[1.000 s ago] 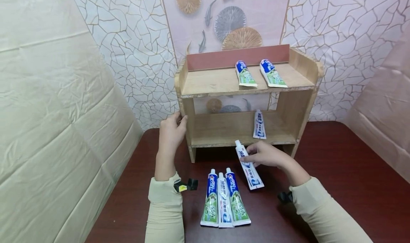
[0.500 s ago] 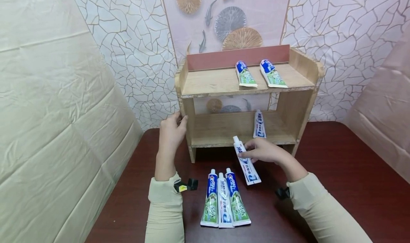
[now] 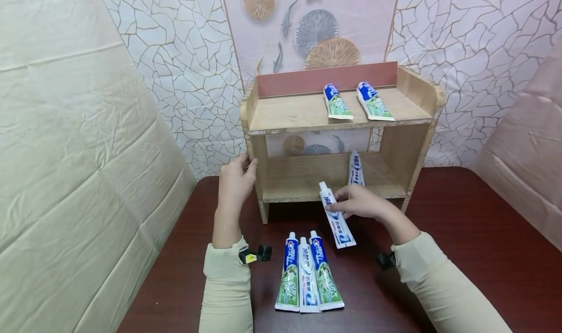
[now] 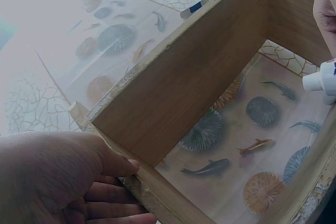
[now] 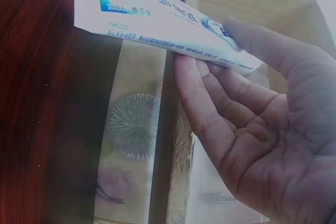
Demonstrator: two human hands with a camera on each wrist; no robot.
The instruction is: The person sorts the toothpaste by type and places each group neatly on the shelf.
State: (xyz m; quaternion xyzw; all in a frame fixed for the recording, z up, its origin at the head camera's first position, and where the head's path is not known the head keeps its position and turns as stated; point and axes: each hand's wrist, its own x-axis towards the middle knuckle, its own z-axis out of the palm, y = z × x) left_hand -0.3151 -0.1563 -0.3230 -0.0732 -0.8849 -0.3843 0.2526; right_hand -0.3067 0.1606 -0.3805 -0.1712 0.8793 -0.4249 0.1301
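Observation:
My right hand (image 3: 364, 207) pinches a white toothpaste tube (image 3: 341, 229) between thumb and fingers. The tube's cap points at the front edge of the wooden shelf's lower board, and its flat end hangs over the table. In the right wrist view the thumb lies on the printed face of the tube (image 5: 152, 11), with fingers beneath. My left hand (image 3: 235, 182) holds the left side panel of the wooden shelf (image 3: 307, 191); in the left wrist view its thumb (image 4: 123, 165) lies at the panel's front edge. Another white toothpaste tube (image 3: 356, 167) lies on the lower board, partly behind my right hand.
Two blue-green toothpaste tubes (image 3: 372, 101) lie on the upper board, toward the right. On the dark red table (image 3: 184, 284), two blue-green tubes (image 3: 288, 279) flank a white tube (image 3: 309, 284) in a row. Patterned walls stand behind and beside the shelf.
My right hand has carried the white toothpaste tube slightly up and forward, so its cap now overlaps the lower board. My left hand stays on the shelf's side panel.

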